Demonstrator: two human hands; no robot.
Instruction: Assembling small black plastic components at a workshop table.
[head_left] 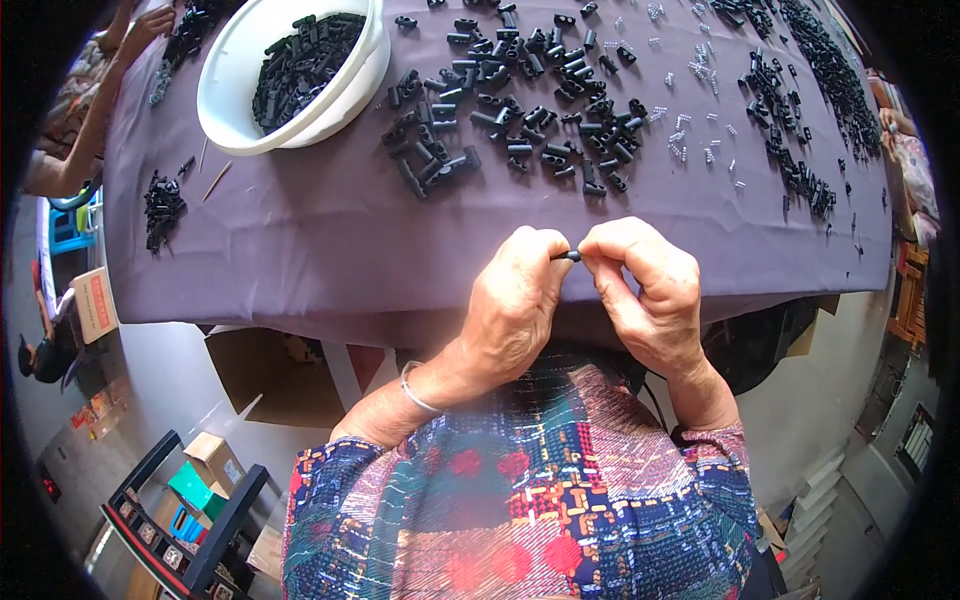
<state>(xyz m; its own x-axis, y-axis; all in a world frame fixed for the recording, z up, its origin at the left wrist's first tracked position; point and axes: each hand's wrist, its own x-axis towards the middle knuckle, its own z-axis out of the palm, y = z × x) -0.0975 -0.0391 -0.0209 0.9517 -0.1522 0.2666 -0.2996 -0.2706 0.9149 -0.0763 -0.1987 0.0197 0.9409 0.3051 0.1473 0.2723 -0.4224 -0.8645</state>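
Over the near edge of the table, my left hand (517, 300) and my right hand (645, 285) meet fingertip to fingertip. Between them is a small black plastic part (568, 256), pinched from both sides and mostly covered by the fingers. Just beyond my hands lies a broad spread of short black tubular plastic pieces (535, 115). To its right, small clear spring-like coils (680, 140) are scattered on the cloth.
A purple-grey cloth (320, 220) covers the table. At the far left stands a white tub (225, 95) of black parts, near a thin wooden stick (217, 181) and a small black pile (163, 210). More black pieces (795, 150) lie right. Another person's arm (90, 130) reaches in left.
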